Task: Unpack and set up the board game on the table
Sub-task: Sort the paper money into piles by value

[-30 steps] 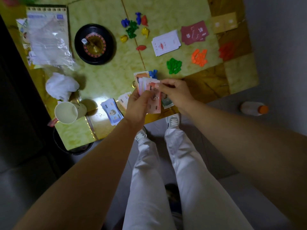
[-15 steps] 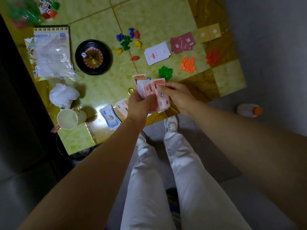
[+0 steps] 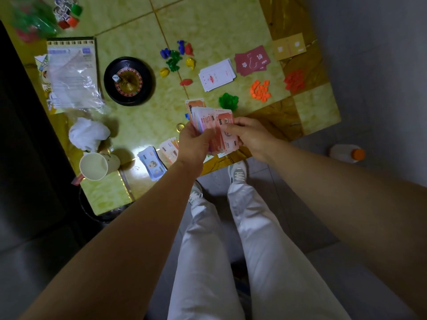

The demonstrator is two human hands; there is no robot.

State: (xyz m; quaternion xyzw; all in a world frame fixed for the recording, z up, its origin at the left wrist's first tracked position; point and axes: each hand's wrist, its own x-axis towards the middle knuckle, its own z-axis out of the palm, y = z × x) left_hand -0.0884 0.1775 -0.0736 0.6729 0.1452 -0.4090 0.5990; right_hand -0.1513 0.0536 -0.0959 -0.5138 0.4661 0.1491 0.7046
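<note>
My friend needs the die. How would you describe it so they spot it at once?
Find the round black roulette wheel on the yellow-green table, left of the coloured pawns. The die lies inside it. It is the only white dotted cube.

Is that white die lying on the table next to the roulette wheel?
No, the die sits inside the wheel, near its left edge.

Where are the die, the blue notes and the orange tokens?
die [image 3: 115, 78]: head view, its white top face.
blue notes [image 3: 152, 163]: head view, middle of the top note.
orange tokens [image 3: 260, 90]: head view, centre of the pile.
</note>
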